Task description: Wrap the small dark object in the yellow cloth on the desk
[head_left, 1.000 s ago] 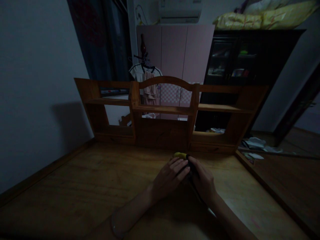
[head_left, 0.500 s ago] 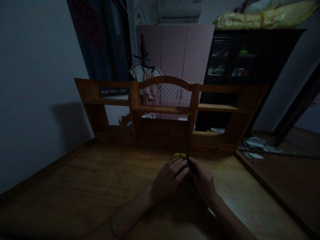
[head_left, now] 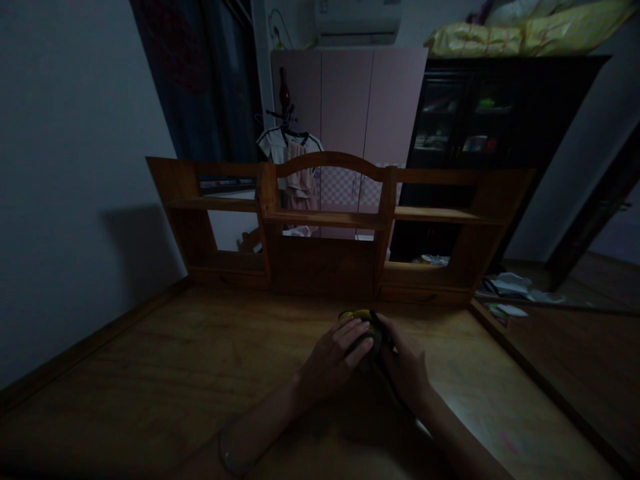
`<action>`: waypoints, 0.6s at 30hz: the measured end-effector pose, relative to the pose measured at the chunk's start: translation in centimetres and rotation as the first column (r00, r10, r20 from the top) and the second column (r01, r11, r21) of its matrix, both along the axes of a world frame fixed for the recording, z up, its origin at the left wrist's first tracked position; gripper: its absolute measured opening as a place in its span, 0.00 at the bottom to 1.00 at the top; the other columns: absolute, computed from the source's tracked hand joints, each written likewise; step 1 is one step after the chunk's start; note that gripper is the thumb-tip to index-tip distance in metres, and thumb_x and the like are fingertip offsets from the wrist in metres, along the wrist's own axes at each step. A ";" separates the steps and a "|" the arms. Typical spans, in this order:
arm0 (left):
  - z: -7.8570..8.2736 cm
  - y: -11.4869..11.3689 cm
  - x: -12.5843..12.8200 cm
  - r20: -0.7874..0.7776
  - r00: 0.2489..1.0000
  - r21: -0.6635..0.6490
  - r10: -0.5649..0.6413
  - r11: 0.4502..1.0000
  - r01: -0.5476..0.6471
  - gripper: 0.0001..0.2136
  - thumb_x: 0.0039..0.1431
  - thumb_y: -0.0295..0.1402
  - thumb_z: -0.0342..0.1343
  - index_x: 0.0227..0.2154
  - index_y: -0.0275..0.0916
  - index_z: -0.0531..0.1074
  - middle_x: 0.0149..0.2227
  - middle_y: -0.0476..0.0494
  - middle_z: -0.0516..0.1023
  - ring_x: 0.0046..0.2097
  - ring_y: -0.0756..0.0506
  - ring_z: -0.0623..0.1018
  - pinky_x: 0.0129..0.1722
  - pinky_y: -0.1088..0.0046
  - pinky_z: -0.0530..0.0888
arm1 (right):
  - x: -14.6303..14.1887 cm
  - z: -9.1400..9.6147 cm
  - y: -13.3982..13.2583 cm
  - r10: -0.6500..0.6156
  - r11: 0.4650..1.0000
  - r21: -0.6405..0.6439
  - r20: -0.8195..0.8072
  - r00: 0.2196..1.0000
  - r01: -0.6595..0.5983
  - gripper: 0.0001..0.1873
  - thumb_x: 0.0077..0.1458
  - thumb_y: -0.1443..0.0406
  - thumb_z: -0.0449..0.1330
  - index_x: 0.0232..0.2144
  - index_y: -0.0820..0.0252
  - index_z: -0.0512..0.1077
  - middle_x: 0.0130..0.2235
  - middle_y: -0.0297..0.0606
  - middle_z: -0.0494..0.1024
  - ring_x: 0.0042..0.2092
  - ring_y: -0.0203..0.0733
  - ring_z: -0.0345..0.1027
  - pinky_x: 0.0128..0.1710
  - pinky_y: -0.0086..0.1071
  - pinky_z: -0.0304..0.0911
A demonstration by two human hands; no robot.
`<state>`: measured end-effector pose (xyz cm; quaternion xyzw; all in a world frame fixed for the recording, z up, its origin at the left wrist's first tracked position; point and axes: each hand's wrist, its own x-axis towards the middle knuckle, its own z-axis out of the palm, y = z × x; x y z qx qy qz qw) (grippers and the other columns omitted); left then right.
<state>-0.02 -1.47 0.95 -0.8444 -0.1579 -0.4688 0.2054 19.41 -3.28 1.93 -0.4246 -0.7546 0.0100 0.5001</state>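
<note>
A small yellow-and-dark object (head_left: 361,314) is between my two hands, just above or on the wooden desk top (head_left: 225,347). Its kind is unclear in the dim light, and much of it is covered by fingers. My left hand (head_left: 334,353) lies over its near left side with the fingers bent round it. From the right, my right hand (head_left: 407,367) grips its dark part, thumb and fingers closed. A thin dark strip runs down beside the right palm; I cannot make out whether it belongs to the object. A bracelet (head_left: 230,453) circles my left wrist.
A wooden shelf unit (head_left: 325,217) with small drawers stands along the desk's far edge. A pale wall (head_left: 75,200) borders the left side. A raised wooden edge (head_left: 540,387) runs along the right. Behind are pink wardrobes (head_left: 345,100) and a dark cabinet (head_left: 500,120).
My hands have shifted very slightly left with the object. The object has turned a little, so more of its yellow top and dark right side shows.
</note>
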 end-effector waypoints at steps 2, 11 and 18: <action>-0.1 0.0 0.0 0.013 1.000 -0.005 0.002 1.000 -0.001 0.23 0.61 0.20 0.50 0.58 0.37 0.56 0.61 0.37 0.59 0.64 0.40 0.60 0.60 0.53 0.69 | 0.0 0.0 0.0 0.004 1.000 -0.014 -0.015 1.000 -0.005 0.24 0.58 0.71 0.50 0.56 0.55 0.65 0.50 0.41 0.77 0.49 0.45 0.74 0.47 0.39 0.71; -0.1 0.0 0.0 0.027 0.999 -0.027 0.021 0.999 -0.020 0.24 0.61 0.20 0.50 0.58 0.37 0.55 0.61 0.37 0.60 0.63 0.41 0.61 0.60 0.52 0.67 | -0.2 0.0 0.2 -0.011 0.998 -0.069 -0.060 0.998 0.007 0.21 0.59 0.68 0.52 0.55 0.54 0.67 0.47 0.40 0.79 0.45 0.46 0.75 0.44 0.38 0.71; -0.6 0.2 -0.1 0.022 0.998 -0.006 0.065 0.998 -0.065 0.24 0.60 0.19 0.49 0.58 0.38 0.56 0.61 0.37 0.60 0.63 0.41 0.61 0.61 0.50 0.66 | -0.9 0.4 0.4 -0.007 0.984 -0.177 -0.163 0.987 -0.023 0.17 0.58 0.67 0.53 0.49 0.55 0.70 0.40 0.38 0.81 0.38 0.44 0.77 0.37 0.34 0.71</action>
